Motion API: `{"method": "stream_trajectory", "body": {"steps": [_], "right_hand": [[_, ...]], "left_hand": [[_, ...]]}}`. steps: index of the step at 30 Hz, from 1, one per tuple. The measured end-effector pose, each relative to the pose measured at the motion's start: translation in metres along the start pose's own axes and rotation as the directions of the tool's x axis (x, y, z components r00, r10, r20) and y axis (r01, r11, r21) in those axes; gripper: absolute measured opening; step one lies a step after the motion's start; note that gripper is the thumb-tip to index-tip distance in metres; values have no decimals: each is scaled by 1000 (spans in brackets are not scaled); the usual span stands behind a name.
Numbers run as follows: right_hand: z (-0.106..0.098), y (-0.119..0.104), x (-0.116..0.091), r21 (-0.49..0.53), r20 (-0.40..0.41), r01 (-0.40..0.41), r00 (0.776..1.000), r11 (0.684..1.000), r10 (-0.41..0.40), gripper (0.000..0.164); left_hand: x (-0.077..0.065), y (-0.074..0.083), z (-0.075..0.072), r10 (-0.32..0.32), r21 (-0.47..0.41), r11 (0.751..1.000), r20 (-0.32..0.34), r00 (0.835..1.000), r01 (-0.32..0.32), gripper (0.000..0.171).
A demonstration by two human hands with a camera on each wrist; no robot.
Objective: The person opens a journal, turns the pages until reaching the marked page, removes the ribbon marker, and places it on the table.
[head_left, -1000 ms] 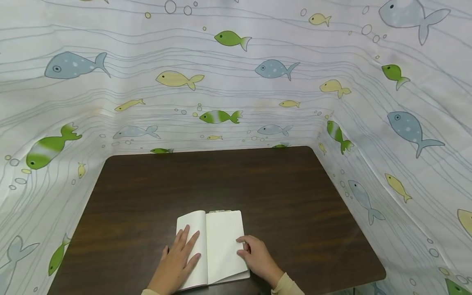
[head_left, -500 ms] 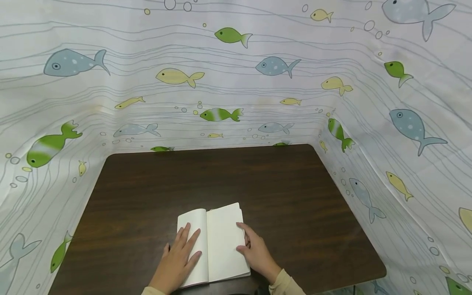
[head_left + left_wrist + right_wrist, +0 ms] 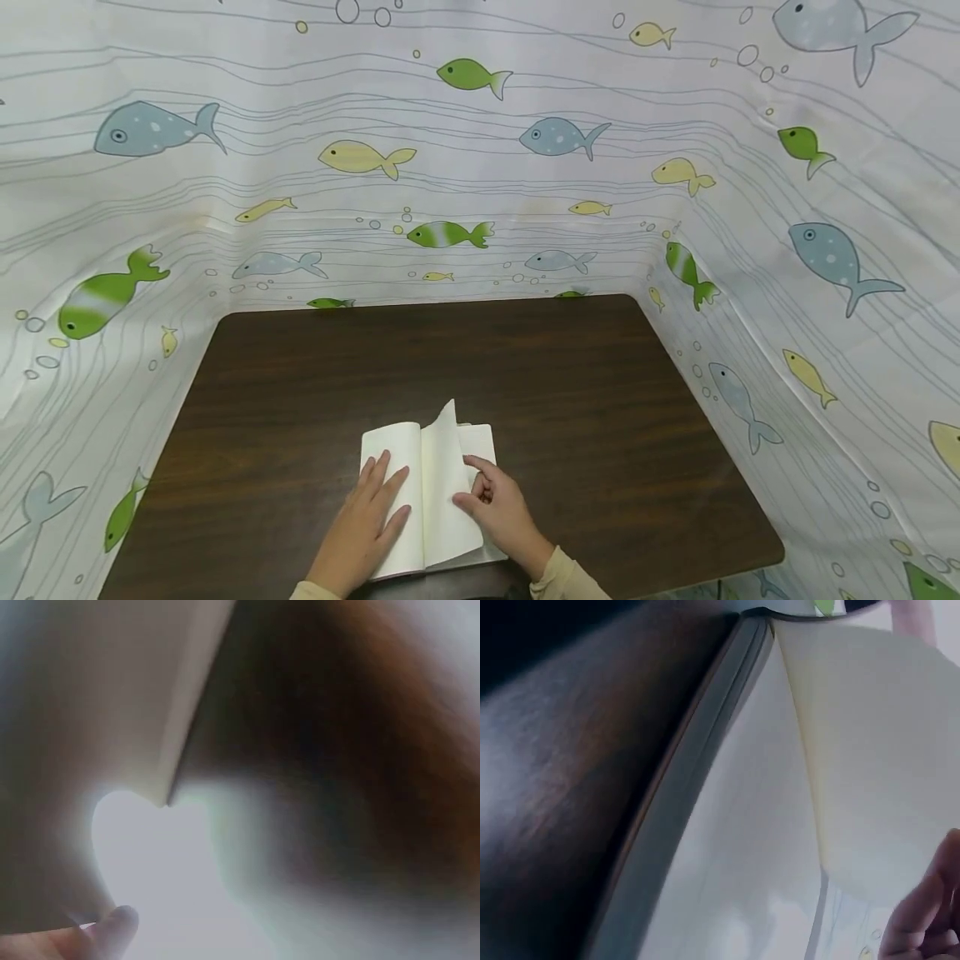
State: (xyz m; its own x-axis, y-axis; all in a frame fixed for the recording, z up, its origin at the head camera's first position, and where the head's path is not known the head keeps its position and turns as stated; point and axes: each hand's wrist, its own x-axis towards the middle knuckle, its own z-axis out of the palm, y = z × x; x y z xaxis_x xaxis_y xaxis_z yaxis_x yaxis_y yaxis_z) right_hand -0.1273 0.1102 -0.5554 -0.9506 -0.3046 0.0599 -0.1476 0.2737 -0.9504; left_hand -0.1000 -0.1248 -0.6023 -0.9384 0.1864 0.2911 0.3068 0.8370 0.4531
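A blank white notebook (image 3: pixel 393 454) lies spread near the table's front edge. My left hand (image 3: pixel 360 525) rests on its left page with fingers straight and spread. On the right side, one loose-edged page (image 3: pixel 442 475) stands raised and bends toward the left. My right hand (image 3: pixel 502 508) pinches that page's outer edge, thumb in front, other fingers curled. Below it, more of the right-hand pages (image 3: pixel 477 442) show. In the right wrist view, the curled right-hand fingers (image 3: pixel 922 915) are beside the pale pages (image 3: pixel 735 825). The left wrist view is mostly glare, with one fingertip (image 3: pixel 116 930) visible.
The dark wood-grain table (image 3: pixel 420 358) extends behind and to both sides of the notebook. White fabric (image 3: pixel 450 183) printed with green, blue and yellow fish surrounds its back and sides.
The right-hand page has lifted from lying nearly flat and swung leftward, uncovering pages beneath. My right hand has moved left with it. My left hand has stayed on the left page.
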Motion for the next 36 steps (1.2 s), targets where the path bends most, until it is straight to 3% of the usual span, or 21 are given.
{"method": "stream_trajectory", "body": {"steps": [3,6,10,13,16,19,20,22,24,25,27,28,29,32,36], "right_hand": [[7,-8,0,31,49,39,998,999,-41,40],[14,-4,2,29,151,87,984,996,-91,38],[18,2,4,-11,299,124,947,992,-115,45],[20,2,5,-70,391,163,912,984,-123,49],[23,0,5,-212,500,272,856,939,-135,54],[27,-1,3,-369,579,392,806,843,-122,58],[28,0,2,-414,591,420,799,807,-112,59],[31,0,0,-482,593,449,800,752,-98,59],[33,1,0,-539,583,493,803,683,-120,57],[34,2,0,-559,580,506,805,657,-126,56],[35,2,0,-583,574,525,806,620,-142,55],[34,3,1,-592,575,533,805,604,-147,54],[34,3,2,-602,575,542,804,586,-153,54],[28,5,4,-617,580,557,799,556,-157,56],[18,13,6,-645,578,557,803,523,-143,66]], "left_hand": [[2,2,-2,33,-41,999,-59,998,-36,40],[2,4,-5,34,-81,996,-84,996,-41,35],[1,8,-6,9,-152,988,-83,996,-21,35],[3,10,-8,-43,-264,964,-58,997,26,38],[4,11,-11,-126,-396,912,-14,992,110,47],[4,11,-15,-183,-508,843,38,982,177,59],[5,11,-16,-198,-558,808,46,979,190,62],[7,8,-21,-222,-588,783,43,974,204,68],[9,3,-24,-217,-567,802,13,976,186,73],[10,0,-25,-205,-519,837,-4,979,173,74],[11,-3,-25,-144,-344,930,-20,989,129,68],[10,-5,-24,-97,-245,965,-19,995,89,64],[9,-6,-22,-49,-168,985,-9,999,46,59],[5,-8,-15,53,-13,999,22,998,-53,58],[-1,-13,-11,61,28,998,28,998,-62,71]]}}
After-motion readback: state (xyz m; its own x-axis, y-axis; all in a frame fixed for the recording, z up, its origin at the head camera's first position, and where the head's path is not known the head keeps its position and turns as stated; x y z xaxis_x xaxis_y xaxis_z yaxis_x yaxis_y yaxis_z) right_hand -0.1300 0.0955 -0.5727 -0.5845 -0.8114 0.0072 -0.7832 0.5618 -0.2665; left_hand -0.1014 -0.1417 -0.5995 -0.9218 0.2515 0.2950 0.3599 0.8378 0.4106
